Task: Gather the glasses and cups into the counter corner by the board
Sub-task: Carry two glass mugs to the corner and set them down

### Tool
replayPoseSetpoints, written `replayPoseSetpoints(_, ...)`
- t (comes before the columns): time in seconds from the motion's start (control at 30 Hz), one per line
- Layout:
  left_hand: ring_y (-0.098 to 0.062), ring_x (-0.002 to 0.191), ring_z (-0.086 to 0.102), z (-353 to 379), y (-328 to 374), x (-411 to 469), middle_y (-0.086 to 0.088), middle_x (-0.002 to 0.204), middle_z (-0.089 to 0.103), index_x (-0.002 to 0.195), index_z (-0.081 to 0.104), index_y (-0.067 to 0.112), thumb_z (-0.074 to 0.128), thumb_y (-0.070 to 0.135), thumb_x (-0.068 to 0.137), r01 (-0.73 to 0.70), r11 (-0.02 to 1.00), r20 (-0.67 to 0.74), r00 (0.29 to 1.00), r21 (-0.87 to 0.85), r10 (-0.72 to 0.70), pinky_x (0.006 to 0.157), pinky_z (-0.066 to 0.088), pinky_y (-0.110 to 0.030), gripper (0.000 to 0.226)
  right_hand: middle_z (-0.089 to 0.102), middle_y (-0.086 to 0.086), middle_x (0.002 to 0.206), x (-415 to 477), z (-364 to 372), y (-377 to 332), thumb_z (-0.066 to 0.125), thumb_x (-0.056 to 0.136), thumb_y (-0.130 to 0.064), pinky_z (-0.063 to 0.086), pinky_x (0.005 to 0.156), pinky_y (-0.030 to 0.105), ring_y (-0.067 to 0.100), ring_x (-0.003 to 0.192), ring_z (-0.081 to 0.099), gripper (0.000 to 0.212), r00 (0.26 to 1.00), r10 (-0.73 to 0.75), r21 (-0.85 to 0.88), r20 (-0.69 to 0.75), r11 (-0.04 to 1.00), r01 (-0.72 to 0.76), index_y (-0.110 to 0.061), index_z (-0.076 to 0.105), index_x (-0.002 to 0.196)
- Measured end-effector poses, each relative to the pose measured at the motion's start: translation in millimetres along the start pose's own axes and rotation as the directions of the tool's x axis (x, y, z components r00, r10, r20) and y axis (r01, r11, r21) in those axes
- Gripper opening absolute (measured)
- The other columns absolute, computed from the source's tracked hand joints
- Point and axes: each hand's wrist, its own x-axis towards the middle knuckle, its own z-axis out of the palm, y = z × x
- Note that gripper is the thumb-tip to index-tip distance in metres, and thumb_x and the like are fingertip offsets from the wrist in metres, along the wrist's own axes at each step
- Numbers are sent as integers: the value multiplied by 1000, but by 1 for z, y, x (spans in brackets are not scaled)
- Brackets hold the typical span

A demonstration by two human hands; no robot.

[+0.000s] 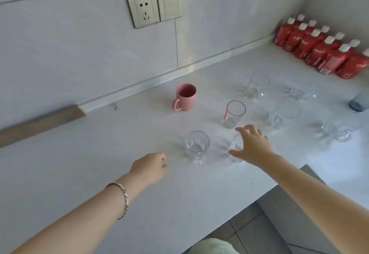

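The right hand reaches over a small clear glass cup near the front of the pale grey counter, fingers spread wide above the rim and thumb beside its wall; whether the hand touches the glass cannot be told. The left hand, with a metal bracelet at the wrist, is loosely curled and empty, just left of a clear glass mug with a handle. Behind these stand a tall clear tumbler with a red mark and a pink ceramic mug near the wall. More clear glasses are scattered to the right, with red cartons with white caps in the far corner
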Motion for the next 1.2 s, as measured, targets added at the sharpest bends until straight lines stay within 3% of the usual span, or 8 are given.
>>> replayPoseSetpoints(0.13,-23,121,53,4,29,18,-2,134,52,134,40,21,45,34,92,17,1000,-18,1000,-15,-18,96,43,-33,44,28,7,145,14,12,27,73,67,-56,41,100,41,31,129,39,100,985,69,86,156,993,-83,-24,19,145)
replayPoseSetpoints(0.27,-25,132,40,14,63,33,-3,149,29,145,18,18,57,49,84,6,989,-110,994,-148,-23,99,41,-36,79,37,4,140,23,21,31,75,66,-53,44,93,36,26,122,48,99,990,33,262,139,963,-69,-23,22,144)
replayPoseSetpoints(0.4,-26,135,36,29,95,58,-5,150,20,148,5,15,68,53,74,47,960,-78,994,-278,-71,99,41,-38,105,36,8,140,23,26,32,81,62,-46,45,94,35,28,122,49,107,987,87,388,137,912,-135,-15,20,144)
replayPoseSetpoints(0.6,-26,112,55,39,94,64,-3,128,45,136,31,21,74,40,70,71,907,-189,968,-415,-162,85,46,-33,81,36,8,134,18,25,32,84,63,-35,46,83,27,25,110,54,93,983,111,430,145,888,-164,-12,33,137)
replayPoseSetpoints(0.8,-15,109,57,26,22,19,12,118,50,123,39,29,82,38,56,5,809,-299,928,-587,-222,88,48,-29,81,39,-2,133,13,9,-27,84,62,-30,49,88,31,21,112,53,92,991,-75,430,114,903,19,-18,34,138)
replayPoseSetpoints(1.0,0,90,63,-10,-99,-43,17,106,54,100,37,49,83,37,48,82,736,-366,827,-672,-426,81,54,-27,71,43,-9,132,10,10,-145,84,60,-24,42,85,21,16,112,53,88,926,-370,426,78,852,304,-22,38,136)
replayPoseSetpoints(1.1,-16,107,58,-26,-176,-75,11,115,53,117,44,32,89,26,54,126,725,-413,751,-677,-516,91,50,-37,78,45,-10,133,2,22,-217,83,61,-24,36,89,18,15,118,48,88,868,-491,398,74,813,426,-24,38,136)
replayPoseSetpoints(1.2,-19,110,56,-42,-259,-103,6,119,52,122,47,21,88,22,56,157,745,-471,687,-648,-554,89,45,-32,78,46,-10,134,-10,39,-290,82,61,-22,40,94,22,15,120,47,88,811,-577,355,91,780,515,-25,37,136)
